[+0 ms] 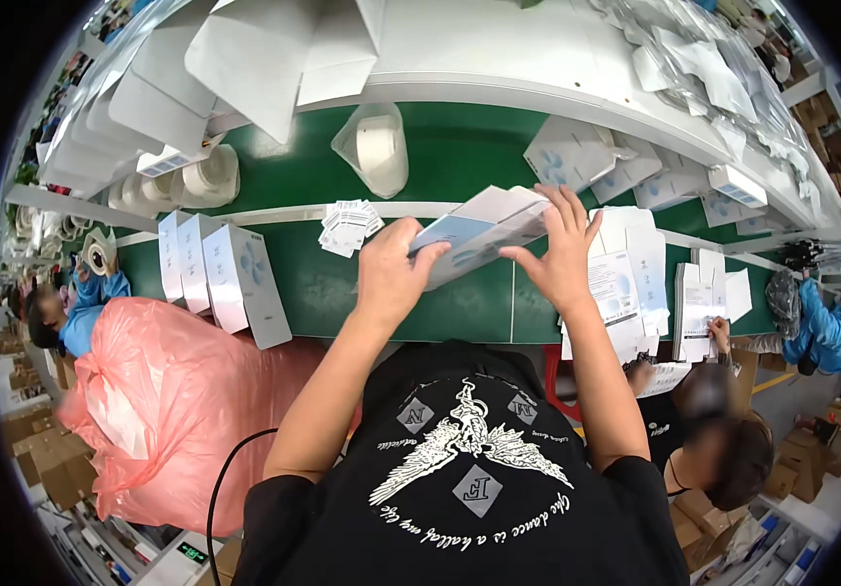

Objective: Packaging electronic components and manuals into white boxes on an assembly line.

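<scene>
A flat white and blue carton (pixel 484 230) is held above the green conveyor belt (pixel 342 283), tilted with its right end up. My left hand (pixel 393 269) grips its lower left end. Fingers spread, my right hand (pixel 562 249) presses on its right end, where a flap stands open. A small stack of white printed leaflets (pixel 349 227) lies on the belt just left of my left hand.
Three finished white boxes (pixel 230 273) stand in a row on the belt's left. A stack of flat cartons (pixel 635 283) lies at right. A pink plastic bag (pixel 166 410) bulges at lower left. A co-worker (pixel 723 449) sits at right; people in blue sit at both sides.
</scene>
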Available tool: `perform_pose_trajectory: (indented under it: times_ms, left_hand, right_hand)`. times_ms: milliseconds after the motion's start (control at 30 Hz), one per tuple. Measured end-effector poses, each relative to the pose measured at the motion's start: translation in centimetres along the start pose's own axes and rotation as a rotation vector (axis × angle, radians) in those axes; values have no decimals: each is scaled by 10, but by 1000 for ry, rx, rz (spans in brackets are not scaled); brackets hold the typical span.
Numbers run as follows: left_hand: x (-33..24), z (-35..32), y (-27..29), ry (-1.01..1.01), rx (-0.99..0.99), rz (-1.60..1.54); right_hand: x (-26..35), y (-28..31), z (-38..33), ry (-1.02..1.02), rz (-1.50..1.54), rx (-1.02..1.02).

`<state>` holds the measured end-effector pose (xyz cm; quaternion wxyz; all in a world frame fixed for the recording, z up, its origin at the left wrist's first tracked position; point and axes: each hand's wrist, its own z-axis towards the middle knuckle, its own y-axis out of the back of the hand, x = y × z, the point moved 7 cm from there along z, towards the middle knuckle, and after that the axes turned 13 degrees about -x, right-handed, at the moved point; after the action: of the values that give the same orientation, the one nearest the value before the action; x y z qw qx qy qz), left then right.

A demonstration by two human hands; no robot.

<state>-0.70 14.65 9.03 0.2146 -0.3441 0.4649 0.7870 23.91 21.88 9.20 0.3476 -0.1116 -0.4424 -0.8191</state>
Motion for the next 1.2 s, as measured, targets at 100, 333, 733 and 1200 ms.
perform_pose_trajectory:
  times_ms: [100, 333, 733, 1200]
  left_hand:
    - [28, -15, 2, 105, -139, -92]
    - [86, -13, 2, 314, 61, 7]
    - [58, -46, -50, -23, 550, -583]
    - [49, -47, -38, -85, 355, -628]
  right_hand:
    - [47, -9, 0, 149, -153, -184]
    - [33, -62, -54, -28, 217, -112]
    - [81, -42, -50, -576, 65, 576]
    - [2, 44, -59, -40, 398, -319]
